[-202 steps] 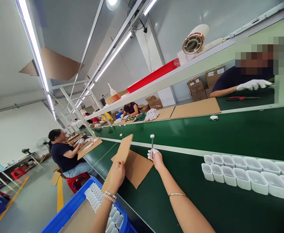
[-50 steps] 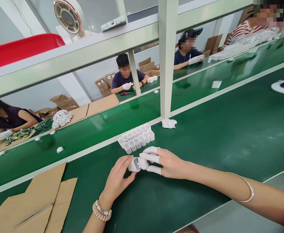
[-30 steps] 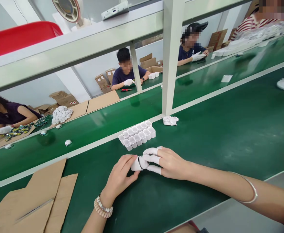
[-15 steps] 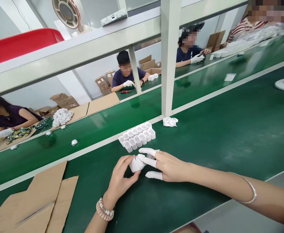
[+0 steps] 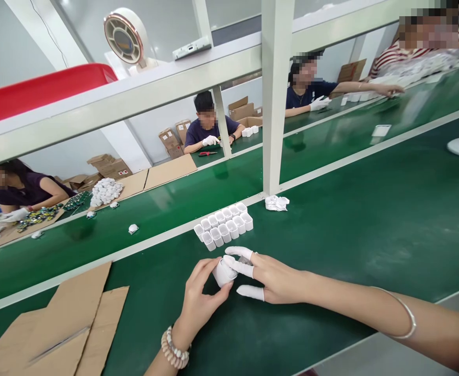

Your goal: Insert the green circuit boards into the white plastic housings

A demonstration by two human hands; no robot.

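Hands (image 5: 202,297) (image 5: 272,277) pinch small white cup (image 5: 222,272), seemingly smooth plastic.

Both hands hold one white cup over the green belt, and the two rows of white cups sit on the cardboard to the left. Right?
Not quite. In the head view the rows of cups stand on the green belt itself, just beyond the hands; the cardboard lies apart, to the left. The rest holds: the left hand and right hand hold one white cup between them.
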